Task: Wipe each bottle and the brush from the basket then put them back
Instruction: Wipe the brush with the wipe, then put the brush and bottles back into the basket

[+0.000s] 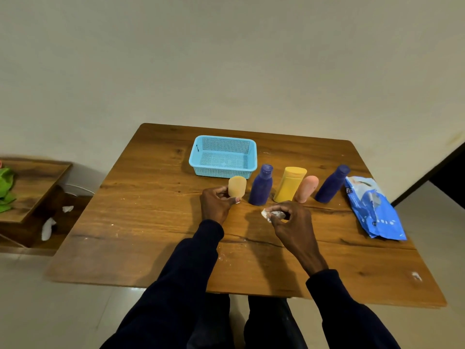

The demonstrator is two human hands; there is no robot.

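A light blue basket (201, 157) stands with nothing in it at the back of the wooden table (151, 235). In front of it runs a row: a small orange bottle (237, 185), a purple bottle (261, 188), a yellow bottle (288, 185), a pink bottle (305, 189) and a second purple bottle (329, 186). My left hand (216, 205) holds the small orange bottle at its base, upright on the table. My right hand (292, 221) pinches a crumpled white wipe (267, 214) just in front of the row. No brush is in view.
A blue pack of wipes (375, 210) lies at the table's right side. Left of the table stands a low wooden shelf (32, 187) with a green cloth (6, 187) and white scraps (49, 227) below it. A pale wall rises behind the table.
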